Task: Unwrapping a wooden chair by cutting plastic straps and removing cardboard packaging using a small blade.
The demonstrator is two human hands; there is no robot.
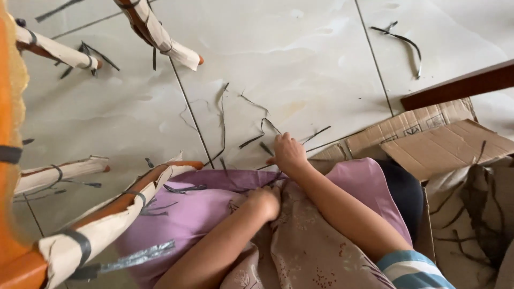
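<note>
My right hand (289, 152) reaches down to the pale tiled floor (300, 59), knuckles up and fingers curled among thin dark strips (262, 136). Whether it grips a strip is hidden by the fingers. My left hand (265, 200) is a closed fist bunching the purple fabric (209, 206) where it meets a brown flowered cloth (305, 246) over my lap. A striped sleeve (412, 270) covers my right upper arm.
Orange wooden furniture legs wrapped in paper and banded with dark tape (112, 214) stand at the left and top (160, 35). An open cardboard box (450, 144) holding more strips sits at the right, beside a dark wooden bar (460, 85). More dark strips (404, 40) lie on the tiles.
</note>
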